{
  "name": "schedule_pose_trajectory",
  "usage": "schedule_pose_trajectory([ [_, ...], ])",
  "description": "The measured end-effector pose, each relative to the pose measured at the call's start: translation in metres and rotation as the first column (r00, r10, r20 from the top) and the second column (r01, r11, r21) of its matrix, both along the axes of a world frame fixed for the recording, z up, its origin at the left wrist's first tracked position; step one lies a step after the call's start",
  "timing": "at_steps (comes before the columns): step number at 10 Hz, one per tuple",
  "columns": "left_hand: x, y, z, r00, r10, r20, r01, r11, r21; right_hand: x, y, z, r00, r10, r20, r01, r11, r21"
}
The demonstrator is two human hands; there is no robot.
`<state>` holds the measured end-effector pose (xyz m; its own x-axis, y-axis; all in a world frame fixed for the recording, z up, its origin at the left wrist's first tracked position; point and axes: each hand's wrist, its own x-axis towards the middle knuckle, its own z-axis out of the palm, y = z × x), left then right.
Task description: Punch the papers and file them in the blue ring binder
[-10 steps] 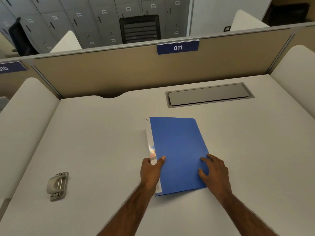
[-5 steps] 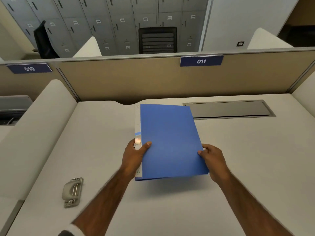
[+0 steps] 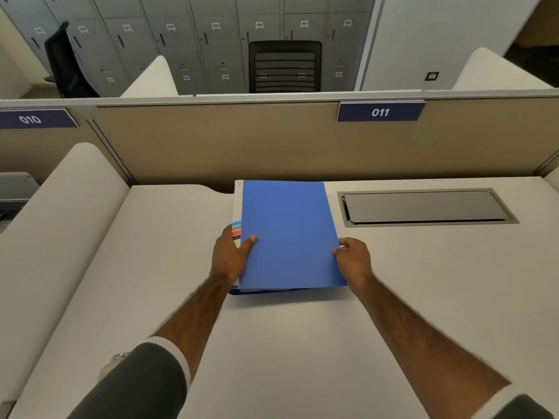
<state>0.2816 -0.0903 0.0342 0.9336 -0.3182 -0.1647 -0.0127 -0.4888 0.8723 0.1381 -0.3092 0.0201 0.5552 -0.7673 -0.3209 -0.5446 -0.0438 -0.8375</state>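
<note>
Both grips clamp blue ring binder (image 3: 287, 234): left hand (image 3: 231, 258) at spine, right hand (image 3: 354, 261) at open edge.

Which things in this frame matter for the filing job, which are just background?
Job:
blue ring binder, gripped at its edges by the left hand and right hand.

Background:
cable hatch
desk sign 011
black chair
lockers

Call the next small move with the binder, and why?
Probably open the cover. Both hands grip the closed binder: left hand at the spine edge, right hand at the free edge, where the cover seems slightly parted near the front corner. The rings must be exposed before filing; no papers are in view.
</note>
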Motion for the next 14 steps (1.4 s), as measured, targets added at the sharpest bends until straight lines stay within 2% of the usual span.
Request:
schedule_pose_trajectory([
  [4,0.021,-0.013,-0.037,0.999,0.035,0.024,-0.038,0.985,0.167,0.018,-0.005,-0.029,0.996,0.029,-0.088,-0.033,0.998,-0.048],
  [6,0.019,-0.023,-0.038,0.992,0.017,0.124,-0.054,0.952,0.302,0.021,-0.009,-0.033,0.993,0.023,-0.114,-0.038,0.991,-0.131],
  [8,0.018,-0.029,-0.044,0.972,-0.106,0.209,0.009,0.908,0.419,0.029,-0.010,-0.041,0.988,-0.005,-0.155,-0.030,0.975,-0.219],
  [9,0.014,-0.030,-0.051,0.953,-0.154,0.261,-0.002,0.858,0.514,0.028,-0.005,-0.042,0.965,0.004,-0.262,-0.086,0.949,-0.303],
  [10,0.013,-0.031,-0.054,0.935,-0.193,0.296,-0.009,0.824,0.567,0.024,-0.003,-0.044,0.940,0.046,-0.338,-0.182,0.905,-0.383],
  [11,0.007,-0.032,-0.054,0.902,-0.272,0.335,-0.003,0.772,0.636,0.015,0.001,-0.047,0.929,0.081,-0.361,-0.245,0.866,-0.436],
  [12,0.009,-0.033,-0.041,0.856,-0.341,0.387,0.007,0.758,0.652,0.011,0.002,-0.039,0.932,0.111,-0.346,-0.278,0.831,-0.482],
  [13,0.024,-0.041,0.003,0.761,-0.354,0.544,-0.051,0.803,0.594,0.014,-0.011,-0.005,0.953,0.141,-0.266,-0.293,0.642,-0.709],
  [14,0.038,-0.044,0.041,0.702,-0.332,0.630,-0.089,0.837,0.540,0.019,-0.026,0.029,0.961,0.162,-0.223,-0.273,0.461,-0.844],
])
